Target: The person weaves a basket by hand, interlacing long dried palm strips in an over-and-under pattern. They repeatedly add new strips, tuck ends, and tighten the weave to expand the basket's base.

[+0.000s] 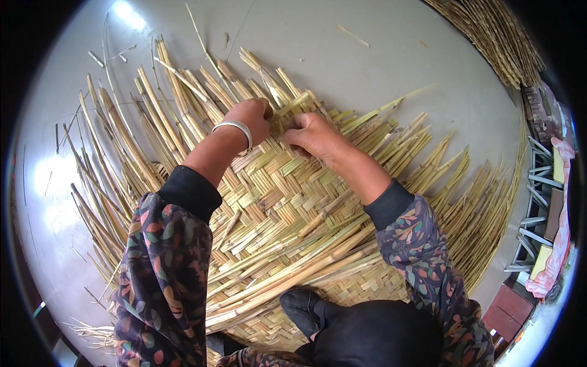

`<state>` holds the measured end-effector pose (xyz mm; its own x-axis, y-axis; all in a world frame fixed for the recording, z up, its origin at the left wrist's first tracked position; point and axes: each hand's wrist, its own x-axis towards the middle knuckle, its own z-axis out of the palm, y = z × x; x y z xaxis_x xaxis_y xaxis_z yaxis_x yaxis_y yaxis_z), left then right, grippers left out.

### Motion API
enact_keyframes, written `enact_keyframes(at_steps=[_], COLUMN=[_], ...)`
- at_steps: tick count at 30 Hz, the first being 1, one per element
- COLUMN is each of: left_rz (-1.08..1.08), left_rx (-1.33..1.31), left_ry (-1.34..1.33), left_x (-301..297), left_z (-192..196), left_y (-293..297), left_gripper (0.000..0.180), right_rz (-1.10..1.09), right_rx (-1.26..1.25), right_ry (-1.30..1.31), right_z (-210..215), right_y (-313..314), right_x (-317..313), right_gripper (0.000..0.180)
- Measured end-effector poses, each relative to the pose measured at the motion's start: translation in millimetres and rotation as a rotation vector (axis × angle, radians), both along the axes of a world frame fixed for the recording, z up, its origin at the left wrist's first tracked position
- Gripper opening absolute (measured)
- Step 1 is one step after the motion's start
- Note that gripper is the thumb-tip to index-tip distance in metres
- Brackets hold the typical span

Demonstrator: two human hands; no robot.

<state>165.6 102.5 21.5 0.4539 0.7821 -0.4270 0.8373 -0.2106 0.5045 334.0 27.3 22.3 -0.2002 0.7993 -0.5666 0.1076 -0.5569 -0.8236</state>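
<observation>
- Landmark: the woven mat [275,202], a flat sheet of yellow-green reed strips in a herringbone pattern, lying on the grey floor [367,55].
- Left hand [251,119]: at the far edge of the mat, where weave gives way to loose ends. Fingers curled together, pinched on a strip [292,105] at that edge. A silver bangle [235,128] sits on the wrist.
- Right hand [313,136]: just beside the left hand, touching it or nearly so, at the same edge of the mat. Fingers bent down and closed on the weave; exactly which strip they grip I cannot tell.
- Loose strips [140,128] fan out from the mat on its far, left and right sides, unwoven ends pointing away.
- A bundle of long strips [293,269] lies slantwise across the near part of the mat, just beyond the person's dark shoe [302,309].
- A second heap of reeds [489,37] lies well apart from the mat, at the far right.
- Handling, judged: strips look light, thin, springy along their length but likely to crease or split if bent sharply. Surface looks smooth, so a flat pinch close to the woven edge should control one best; holding near the free tip would let it whip about.
</observation>
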Motion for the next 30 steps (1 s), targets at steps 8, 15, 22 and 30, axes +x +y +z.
enact_keyframes(at_steps=[8, 15, 22, 30], left_rz=[0.059, 0.1, 0.348, 0.483], left_rx=[-0.126, -0.167, 0.127, 0.55], left_ry=[-0.182, -0.203, -0.353, -0.436], left_x=[-11.7, -13.5, -6.5, 5.2], left_z=[-14.6, -14.1, -6.9, -3.0], left_y=[5.4, 7.5, -37.6, -101.4], left_gripper=[0.033, 0.038, 0.026, 0.027], right_rz=[-0.017, -0.084, -0.135, -0.219], right_rx=[0.056, 0.106, -0.047, -0.065], right_ry=[0.046, 0.013, 0.149, 0.222], right_z=[-1.1, -3.5, -10.3, -13.9], right_y=[-21.2, -15.8, -4.7, -5.8], right_x=[-2.1, -8.8, -7.5, -6.3], right_gripper=[0.013, 0.013, 0.014, 0.008])
